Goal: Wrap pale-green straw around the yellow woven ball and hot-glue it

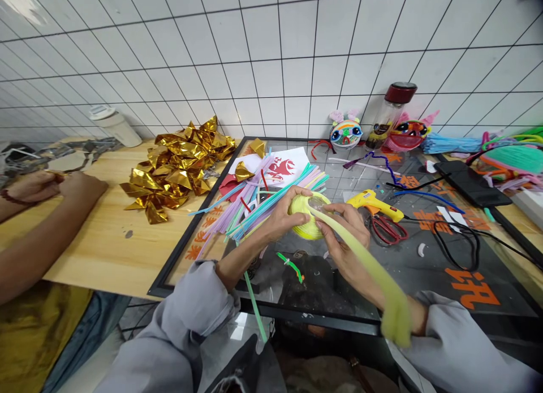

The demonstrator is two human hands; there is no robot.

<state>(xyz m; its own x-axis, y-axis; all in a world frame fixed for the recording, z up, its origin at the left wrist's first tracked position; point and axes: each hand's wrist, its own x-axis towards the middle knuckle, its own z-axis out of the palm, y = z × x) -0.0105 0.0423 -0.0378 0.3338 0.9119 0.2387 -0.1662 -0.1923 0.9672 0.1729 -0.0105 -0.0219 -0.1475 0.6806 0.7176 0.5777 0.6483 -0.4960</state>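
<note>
My left hand [292, 213] is closed around the side of a small round form [306, 228] wound with yellow pipe cleaner. Its upper middle shows a bare, see-through patch. With thumb and fingers my right hand [344, 234] pinches a yellow pipe cleaner [369, 260] against the rim of this form. The strip's long loose end hangs over my right wrist, blurred at the tip. Behind my left hand lies a bundle of pastel pipe cleaners [250, 212]. To the right of my right hand are a yellow glue gun [375, 203] and red-handled scissors [388, 230].
Gold foil pieces [178, 167] are heaped at the left, near another person's hands [72, 189]. Finished animal-face crafts [345, 134] and a glass bottle [387, 119] stand by the tiled wall. A phone [470, 181] and a black cord [456, 266] lie at the right.
</note>
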